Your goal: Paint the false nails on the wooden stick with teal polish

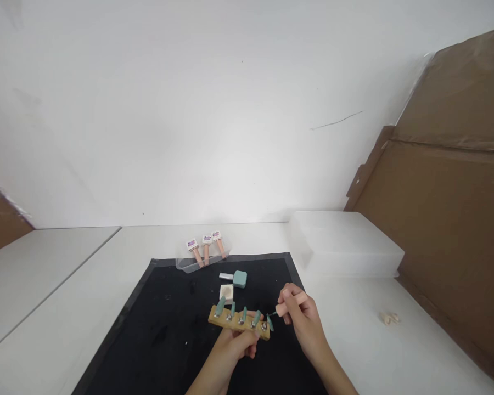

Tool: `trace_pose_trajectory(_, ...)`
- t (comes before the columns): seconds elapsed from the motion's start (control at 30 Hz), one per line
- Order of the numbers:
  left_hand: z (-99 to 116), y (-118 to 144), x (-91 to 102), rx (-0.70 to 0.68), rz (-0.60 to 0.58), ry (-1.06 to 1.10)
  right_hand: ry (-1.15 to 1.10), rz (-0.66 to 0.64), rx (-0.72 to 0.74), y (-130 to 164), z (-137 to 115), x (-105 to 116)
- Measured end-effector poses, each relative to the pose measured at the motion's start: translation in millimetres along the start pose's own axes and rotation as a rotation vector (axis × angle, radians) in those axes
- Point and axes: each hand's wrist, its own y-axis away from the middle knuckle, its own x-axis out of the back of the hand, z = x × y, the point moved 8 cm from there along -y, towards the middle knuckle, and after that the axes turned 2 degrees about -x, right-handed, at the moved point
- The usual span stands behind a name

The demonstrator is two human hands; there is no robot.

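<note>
Right hand (302,315) pinching a pink-handled polish brush (290,305) — tip at the end teal nail.
Left hand (234,343) grips the wooden nail-tip holder (239,320) over the black mat (168,323).

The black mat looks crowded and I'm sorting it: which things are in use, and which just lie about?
In use: wooden nail holder in left hand; polish brush in right hand; open teal bottle.

Lying about: tray of three pink bottles, clear plastic box, white block.
</note>
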Motion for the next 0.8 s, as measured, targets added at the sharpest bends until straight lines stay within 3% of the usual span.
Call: trace_pose_trajectory(0.8,-0.5,-0.7,0.4,0.004,0.0,0.011,0.026,-0.01,0.026,1.0,-1.3,-0.2)
